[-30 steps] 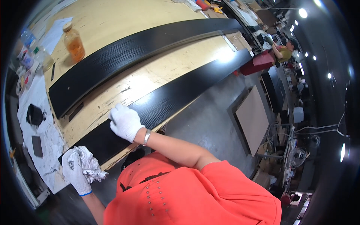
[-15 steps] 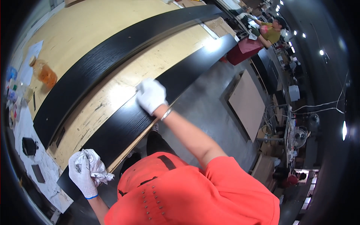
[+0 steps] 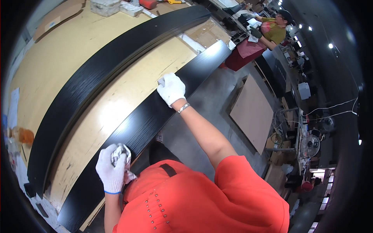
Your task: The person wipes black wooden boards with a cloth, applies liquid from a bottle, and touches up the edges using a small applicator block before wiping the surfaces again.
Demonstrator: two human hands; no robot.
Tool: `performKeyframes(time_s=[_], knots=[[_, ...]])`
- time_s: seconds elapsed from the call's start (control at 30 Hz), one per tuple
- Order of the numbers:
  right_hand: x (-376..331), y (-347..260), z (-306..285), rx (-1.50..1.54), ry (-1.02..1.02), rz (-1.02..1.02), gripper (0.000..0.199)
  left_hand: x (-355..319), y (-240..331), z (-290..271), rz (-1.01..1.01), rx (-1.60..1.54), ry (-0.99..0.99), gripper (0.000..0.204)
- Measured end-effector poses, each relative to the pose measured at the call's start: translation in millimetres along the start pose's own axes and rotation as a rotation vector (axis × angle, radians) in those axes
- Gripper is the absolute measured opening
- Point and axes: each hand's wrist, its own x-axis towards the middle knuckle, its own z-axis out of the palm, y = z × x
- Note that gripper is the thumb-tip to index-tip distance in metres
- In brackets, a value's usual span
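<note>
A long black wood-grain board (image 3: 144, 123) lies along the near edge of the worktable, slanting from lower left to upper right. My right hand (image 3: 171, 89), in a white knit glove, rests on its far edge past the middle. Its fingers are curled closed, and whatever they hold is hidden. Nearer the board's left end is my left hand (image 3: 110, 167), also gloved, closed around a crumpled whitish rag (image 3: 129, 177) with grey stains. Behind, a second black board (image 3: 79, 83) runs roughly parallel, with a strip of pale tabletop (image 3: 105, 110) between the two.
An amber-filled bottle (image 3: 24, 136) stands at the far left. White blocks (image 3: 105, 7) and a red-handled tool (image 3: 148, 4) lie at the back. Cardboard (image 3: 210, 34) covers the table's right end. A co-worker (image 3: 248, 54) stands beyond it. On the floor to the right is a flat panel (image 3: 252, 112).
The view has shifted, bringing the blocks at the back into sight. My right hand has moved farther right along the near board. The left hand, still gripping the rag, has come rightward and up.
</note>
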Motion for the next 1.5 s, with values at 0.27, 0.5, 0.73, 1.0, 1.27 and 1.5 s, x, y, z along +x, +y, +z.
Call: performKeyframes(time_s=[0.27,0.5,0.73,1.0,1.27,1.5], knots=[[60,74,2,0.006,-0.158,-0.105,0.020,61,32,97,0.264,0.325,0.114,0.031],[74,81,-14,0.131,-0.339,-0.226,0.019,56,22,101,0.220,0.348,0.097,0.032],[136,160,-21,0.066,-0.103,0.069,0.018,59,26,103,0.243,0.306,0.099,0.029],[138,172,-19,0.094,-0.190,-0.185,0.015,80,52,137,0.240,0.275,0.072,0.035],[267,338,-39,-0.008,-0.125,0.014,0.014,155,159,257,0.221,0.282,0.000,0.032],[326,386,-65,-0.049,-0.153,-0.082,0.022,203,208,337,0.164,0.369,0.169,0.034]])
